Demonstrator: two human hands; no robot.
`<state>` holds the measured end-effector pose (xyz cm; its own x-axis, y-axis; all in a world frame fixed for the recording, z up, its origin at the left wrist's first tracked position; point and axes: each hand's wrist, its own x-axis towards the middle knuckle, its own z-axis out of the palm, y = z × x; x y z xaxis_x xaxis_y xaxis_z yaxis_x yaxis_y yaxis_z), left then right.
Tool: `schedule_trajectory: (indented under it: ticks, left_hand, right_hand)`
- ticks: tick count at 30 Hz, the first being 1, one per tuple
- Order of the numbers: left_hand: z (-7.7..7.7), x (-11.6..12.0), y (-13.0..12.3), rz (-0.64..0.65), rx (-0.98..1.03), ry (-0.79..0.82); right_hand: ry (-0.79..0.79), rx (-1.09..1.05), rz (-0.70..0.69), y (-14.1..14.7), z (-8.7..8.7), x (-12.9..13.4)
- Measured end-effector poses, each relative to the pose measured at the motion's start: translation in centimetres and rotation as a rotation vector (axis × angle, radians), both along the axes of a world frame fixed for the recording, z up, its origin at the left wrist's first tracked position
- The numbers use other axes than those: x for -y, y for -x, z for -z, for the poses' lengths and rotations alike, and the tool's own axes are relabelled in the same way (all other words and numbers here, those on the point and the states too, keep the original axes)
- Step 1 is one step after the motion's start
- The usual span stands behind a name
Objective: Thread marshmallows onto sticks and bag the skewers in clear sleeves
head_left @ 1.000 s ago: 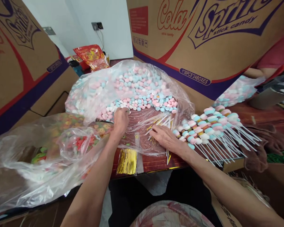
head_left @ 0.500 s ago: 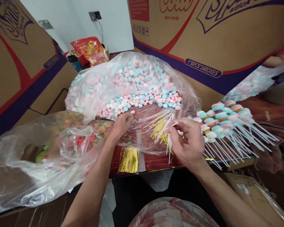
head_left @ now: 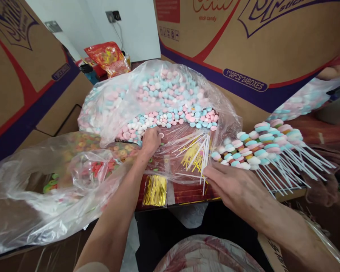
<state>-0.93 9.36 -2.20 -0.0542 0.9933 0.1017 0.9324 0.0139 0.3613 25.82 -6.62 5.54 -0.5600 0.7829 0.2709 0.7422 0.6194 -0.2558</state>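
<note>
We have one view: a head-worn camera facing forward and steeply down past the wearer's patterned clothing (head_left: 209, 257). It sits near and above the table (head_left: 184, 193); left hand (head_left: 151, 140) and right hand (head_left: 229, 181) fall mid-frame, forearms coming in from below. White wall (head_left: 143, 34) is farthest, up top; left box (head_left: 11, 90) and right box (head_left: 294, 49) flank our view.

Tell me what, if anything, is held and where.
The right hand appears to hold a white stick by one end; whether the left hand grips anything is unclear.
</note>
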Motion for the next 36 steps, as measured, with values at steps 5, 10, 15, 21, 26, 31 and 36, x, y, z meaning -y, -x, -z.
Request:
schedule_trajectory:
  ticks: [5, 10, 15, 21, 26, 31, 36]
  left_hand:
    - [0.5, 2.0, 1.0, -0.060, 0.085, -0.093]
    - [-0.1, 2.0, 2.2, -0.105, 0.099, -0.164]
    - [-0.6, 0.3, 1.9, -0.138, -0.055, -0.181]
    - [0.0, 0.1, 0.6, -0.145, -0.263, -0.093]
    - [-0.2, 0.0, -0.1, -0.159, -0.335, -0.058]
    - [-0.5, -0.2, 0.6, -0.175, -0.235, -0.073]
    - [-0.4, -0.5, 1.7, -0.152, -0.148, -0.105]
  right_hand:
    - [0.062, 0.195, -0.007, 1.4, 2.3, 0.9]
    - [0.243, 0.268, 0.089, 3.7, 5.3, 0.6]
    - [0.489, 0.281, 0.263, 5.0, 5.9, 0.0]
    - [0.451, 0.223, 0.308, 5.3, 6.6, -0.1]
    - [0.329, 0.052, 0.340, 5.0, 8.4, 0.3]
    - [0.232, -0.012, 0.348, 4.9, 9.5, 0.6]
    - [0.162, 0.003, 0.340, 4.9, 9.7, 0.8]
